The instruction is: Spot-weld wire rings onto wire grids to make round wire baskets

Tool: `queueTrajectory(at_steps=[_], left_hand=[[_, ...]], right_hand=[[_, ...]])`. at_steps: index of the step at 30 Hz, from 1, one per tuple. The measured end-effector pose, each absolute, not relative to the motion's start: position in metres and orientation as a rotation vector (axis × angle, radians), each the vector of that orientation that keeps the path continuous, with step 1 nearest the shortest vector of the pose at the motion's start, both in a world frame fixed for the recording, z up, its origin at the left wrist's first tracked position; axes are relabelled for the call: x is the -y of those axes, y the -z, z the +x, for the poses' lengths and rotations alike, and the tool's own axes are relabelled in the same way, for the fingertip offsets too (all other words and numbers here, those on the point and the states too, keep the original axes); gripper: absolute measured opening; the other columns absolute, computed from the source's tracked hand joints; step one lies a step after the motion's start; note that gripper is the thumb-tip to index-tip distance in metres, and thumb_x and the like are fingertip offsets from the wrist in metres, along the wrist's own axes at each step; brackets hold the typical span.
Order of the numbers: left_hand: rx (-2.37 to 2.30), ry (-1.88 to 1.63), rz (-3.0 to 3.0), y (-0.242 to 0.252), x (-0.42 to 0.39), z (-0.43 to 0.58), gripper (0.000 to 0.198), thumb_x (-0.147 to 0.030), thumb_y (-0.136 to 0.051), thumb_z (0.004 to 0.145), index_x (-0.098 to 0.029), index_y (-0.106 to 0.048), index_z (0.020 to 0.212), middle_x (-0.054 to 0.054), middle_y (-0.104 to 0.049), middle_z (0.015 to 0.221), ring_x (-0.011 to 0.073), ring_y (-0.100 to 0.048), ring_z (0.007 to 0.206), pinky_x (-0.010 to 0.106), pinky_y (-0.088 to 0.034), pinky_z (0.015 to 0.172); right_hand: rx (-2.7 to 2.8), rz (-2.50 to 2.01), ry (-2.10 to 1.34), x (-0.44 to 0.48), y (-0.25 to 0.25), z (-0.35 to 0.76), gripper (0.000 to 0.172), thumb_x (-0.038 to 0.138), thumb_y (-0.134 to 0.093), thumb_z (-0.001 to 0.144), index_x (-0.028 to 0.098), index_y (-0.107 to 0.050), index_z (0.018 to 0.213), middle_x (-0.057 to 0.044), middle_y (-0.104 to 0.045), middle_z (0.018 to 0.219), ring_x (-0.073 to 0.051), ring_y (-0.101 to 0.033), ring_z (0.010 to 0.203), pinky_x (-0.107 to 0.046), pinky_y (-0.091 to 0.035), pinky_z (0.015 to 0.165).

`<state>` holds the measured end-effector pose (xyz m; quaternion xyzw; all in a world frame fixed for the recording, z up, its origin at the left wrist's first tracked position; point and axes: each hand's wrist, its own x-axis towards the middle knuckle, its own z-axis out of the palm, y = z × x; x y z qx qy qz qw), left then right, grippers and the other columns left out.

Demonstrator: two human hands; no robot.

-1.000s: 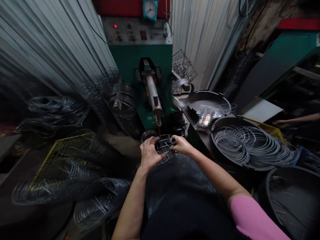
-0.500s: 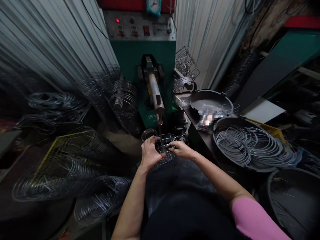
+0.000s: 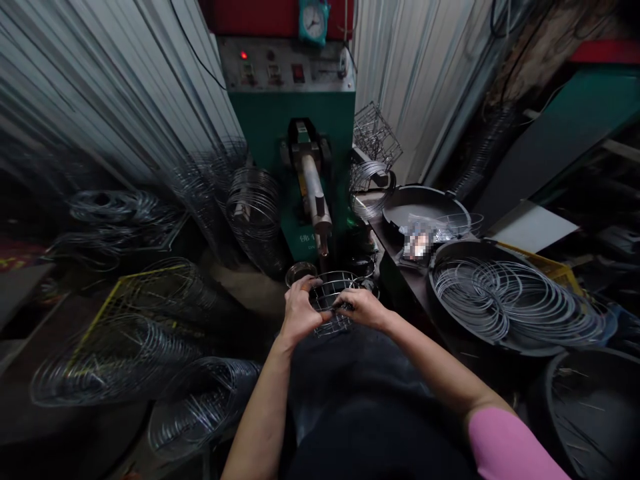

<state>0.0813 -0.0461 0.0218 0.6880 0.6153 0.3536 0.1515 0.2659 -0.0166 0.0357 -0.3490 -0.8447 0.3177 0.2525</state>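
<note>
A small round wire basket (image 3: 334,291) sits in front of my lap, just below the electrode arm (image 3: 316,200) of a green welding machine (image 3: 295,120). My left hand (image 3: 300,310) grips the basket's left rim, fingers curled over the wires. On the right side, my right hand (image 3: 363,308) pinches the near rim with closed fingers. Both forearms reach forward from the bottom of the head view.
A black tub with several loose wire rings (image 3: 510,300) stands at the right, another dark tub (image 3: 595,407) nearer. Stacks of wire rings (image 3: 115,353) and coils (image 3: 253,207) crowd the left. A finished wire cage (image 3: 376,133) rests behind the machine. Corrugated metal walls close the back.
My right hand has slid from the basket's far right rim toward its near middle. The left hand keeps its grip. The view has tilted slightly.
</note>
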Motion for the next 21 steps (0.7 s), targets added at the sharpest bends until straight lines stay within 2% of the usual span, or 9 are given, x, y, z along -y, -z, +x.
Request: queueTrajectory(at_steps=[10,21], left_hand=[[-1.667,-1.105,2.003,-0.015,0.017,0.069,0.061,-0.018,-0.074,0.048,-0.02,-0.056,0.105,0.009,-0.051,0.125,0.0279,-0.046,0.119,0.045,-0.036,0.1],[-1.718,-1.068,1.94,-0.021,-0.027,0.06,0.061,-0.022,-0.076,0.047,-0.02,-0.059,0.105,0.009,-0.053,0.123,0.0272,-0.051,0.114,0.042,-0.04,0.098]], right_hand=[[2.504,-1.0,-0.5,-0.007,-0.031,0.258,0.013,0.018,-0.064,0.076,0.021,-0.068,0.088,-0.004,-0.068,0.087,-0.014,-0.064,0.078,-0.021,-0.045,0.066],[2.465,-1.067,-0.484,-0.047,-0.044,0.243,0.01,0.018,-0.065,0.077,0.021,-0.069,0.085,-0.003,-0.069,0.088,-0.014,-0.064,0.081,-0.02,-0.043,0.068]])
